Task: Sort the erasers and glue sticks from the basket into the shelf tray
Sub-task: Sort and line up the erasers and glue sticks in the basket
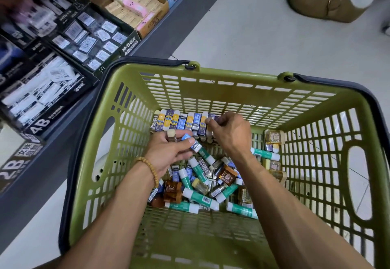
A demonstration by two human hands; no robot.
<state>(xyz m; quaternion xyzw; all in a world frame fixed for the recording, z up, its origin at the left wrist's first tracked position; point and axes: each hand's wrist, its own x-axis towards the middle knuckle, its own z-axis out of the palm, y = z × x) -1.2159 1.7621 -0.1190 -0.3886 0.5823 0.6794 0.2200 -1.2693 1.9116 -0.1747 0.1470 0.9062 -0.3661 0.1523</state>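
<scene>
My left hand (168, 152) is curled round a small clutch of erasers: a blue-sleeved eraser (193, 143) is pinned under my thumb and a brown-wrapped one (171, 136) stands up between my fingers. My right hand (229, 134) reaches to the far wall of the basket (211, 79), its fingertips (209, 121) pinching at the end of the row of erasers (181, 121) that stands on edge there. I cannot tell whether that pinch has closed on one or is only touching it.

These pieces should be light and firm, with a rubbery core that gives a little, but the printed sleeves look smooth, and I judge a sleeve could slide off if I pull by the paper alone. Better to pinch across the short sides, over the sleeve and rubber together. With several stacked in my left palm, another might squirt loose, so that hand is near its limit.

Below my wrists, on the basket floor, lies the loose heap: green-and-white glue sticks (199, 197) crossing one another, with brown erasers (173, 190) among them. The sticks are hard round tubes that will roll; I would take them round the barrel, not the cap.

To my left, just beside the basket, the shelf tray (92, 34) of wrapped erasers waits, with more boxes around it.
</scene>
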